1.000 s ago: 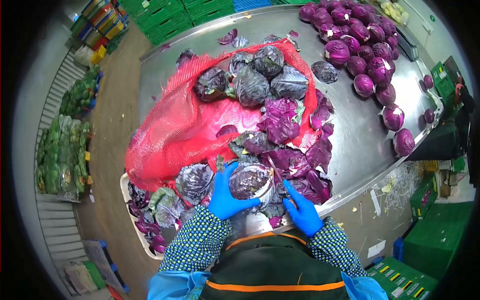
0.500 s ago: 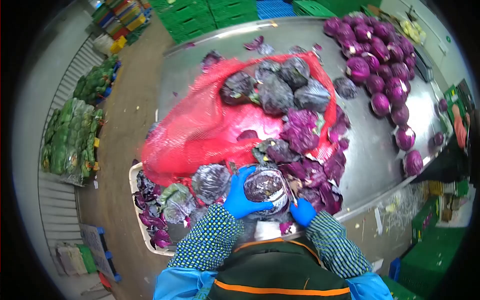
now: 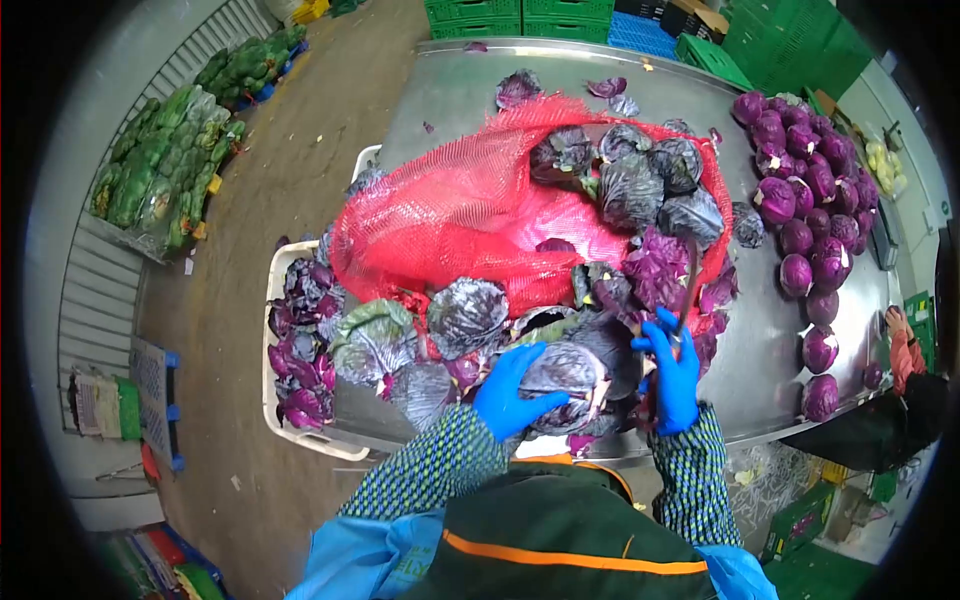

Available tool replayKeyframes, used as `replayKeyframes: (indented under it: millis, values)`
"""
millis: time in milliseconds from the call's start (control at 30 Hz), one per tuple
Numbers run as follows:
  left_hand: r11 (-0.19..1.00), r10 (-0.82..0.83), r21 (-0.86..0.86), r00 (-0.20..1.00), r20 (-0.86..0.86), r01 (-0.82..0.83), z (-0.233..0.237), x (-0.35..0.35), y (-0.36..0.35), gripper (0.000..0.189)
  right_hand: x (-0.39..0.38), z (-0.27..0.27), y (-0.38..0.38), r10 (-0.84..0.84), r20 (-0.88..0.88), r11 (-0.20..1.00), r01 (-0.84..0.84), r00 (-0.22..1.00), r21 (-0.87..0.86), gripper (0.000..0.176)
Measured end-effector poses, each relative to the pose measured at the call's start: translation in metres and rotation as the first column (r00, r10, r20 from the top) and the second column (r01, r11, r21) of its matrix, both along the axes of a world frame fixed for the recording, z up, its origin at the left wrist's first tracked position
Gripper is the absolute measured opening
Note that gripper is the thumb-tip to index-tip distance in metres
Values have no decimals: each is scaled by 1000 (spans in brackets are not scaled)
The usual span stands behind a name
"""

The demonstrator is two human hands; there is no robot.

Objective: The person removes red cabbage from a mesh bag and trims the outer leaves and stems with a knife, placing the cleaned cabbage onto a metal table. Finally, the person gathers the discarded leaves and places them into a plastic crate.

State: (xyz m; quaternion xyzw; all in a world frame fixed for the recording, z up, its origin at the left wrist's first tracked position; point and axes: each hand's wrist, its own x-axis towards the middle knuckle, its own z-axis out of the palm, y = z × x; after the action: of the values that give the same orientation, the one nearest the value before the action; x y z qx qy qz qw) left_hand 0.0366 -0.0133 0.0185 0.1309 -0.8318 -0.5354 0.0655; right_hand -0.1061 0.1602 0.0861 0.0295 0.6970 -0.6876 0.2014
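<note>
In a blue glove, my left hand [image 3: 512,395] is wrapped around the left side of a red cabbage [image 3: 562,372] at the table's near edge. My right hand [image 3: 674,372], gloved too, is raised just right of that cabbage and grips a knife [image 3: 690,290], its blade pointing up and away from me. Loose purple outer leaves [image 3: 660,268] lie beyond the hands. Left of my left hand sit a dark whole cabbage [image 3: 468,316] and a greenish leafy one [image 3: 374,342]. A red mesh bag [image 3: 440,220] lies open with several dark cabbages [image 3: 632,190] on it.
Trimmed purple cabbages [image 3: 800,200] are piled along the right of the metal table [image 3: 450,90]. A white tub [image 3: 275,385] of leaves stands at left. Green crates [image 3: 520,15] are stacked behind. Another person's hand [image 3: 900,325] shows at far right.
My right hand has come away from the cabbage, rising with the knife turned blade upward. The cabbage has been turned under my left hand. The camera view has shifted.
</note>
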Motion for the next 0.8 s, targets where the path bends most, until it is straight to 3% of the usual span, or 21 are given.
replayKeyframes:
  millis: [33,67,133,200,233,267,300,333,367,400,433,467,500,533,567,600,633,667,700,733,800]
  values:
    - [996,39,-75,999,-23,-40,-2,3,1,76,0,-29,21,19,-126,996,-30,992,-86,35]
    - [986,86,-141,996,-36,-90,-1,13,7,72,16,-20,27,-24,20,994,26,1000,-105,35]
    - [976,141,-159,989,-39,-146,16,15,17,71,34,-35,41,196,277,964,-237,941,124,39]
    - [948,108,-315,974,198,-41,32,9,28,75,61,-34,24,189,328,935,-272,926,228,49]
    - [955,86,-296,975,206,-22,15,8,23,79,64,-74,31,211,201,950,-249,957,190,61]
    - [969,74,-246,975,210,-20,9,10,20,79,63,-73,32,274,182,939,-304,944,161,61]
    - [962,69,-270,991,117,-35,-7,15,20,79,61,-68,28,356,-63,871,-307,932,383,68]
    - [943,73,-325,997,9,-66,-12,20,19,80,59,-68,25,455,-298,793,-230,839,564,76]
    - [954,71,-294,996,56,-51,-17,19,18,83,53,-82,36,454,-301,842,-293,839,453,75]
    - [980,25,-196,964,266,28,1,11,14,88,43,-98,39,462,-300,871,-364,834,331,74]
    - [962,59,-273,991,121,-24,-9,24,20,96,35,-88,33,537,-146,840,-511,831,183,68]
    - [958,49,-286,986,158,-1,-12,27,22,99,19,-115,43,595,-117,795,-560,795,235,63]
    - [963,83,-265,988,126,-47,-41,26,31,103,8,-122,46,562,135,799,-578,816,167,46]
    - [973,92,-228,970,224,-40,-20,28,33,104,-11,-127,37,664,-149,686,-519,732,510,40]
    - [978,126,-186,982,141,-99,-20,26,38,106,-42,-156,46,610,-216,792,-579,762,196,12]
    - [972,71,-234,976,208,-21,-12,26,33,103,-21,-46,13,654,-129,650,-466,746,601,58]
    - [966,84,-258,948,306,-3,0,24,35,101,-37,-41,10,600,-270,757,-425,753,497,20]
    - [961,102,-274,909,404,14,16,23,36,99,-66,-54,12,539,-520,829,-307,663,467,20]
    - [959,93,-282,938,334,6,-3,22,35,103,-74,-38,6,485,-588,861,-238,647,449,25]
    - [958,81,-286,960,266,-2,-32,16,38,108,-67,-23,3,451,-594,872,-186,666,452,29]
    - [977,104,-213,932,348,-29,-46,-1,37,110,-39,-29,10,463,-539,852,-185,704,490,38]
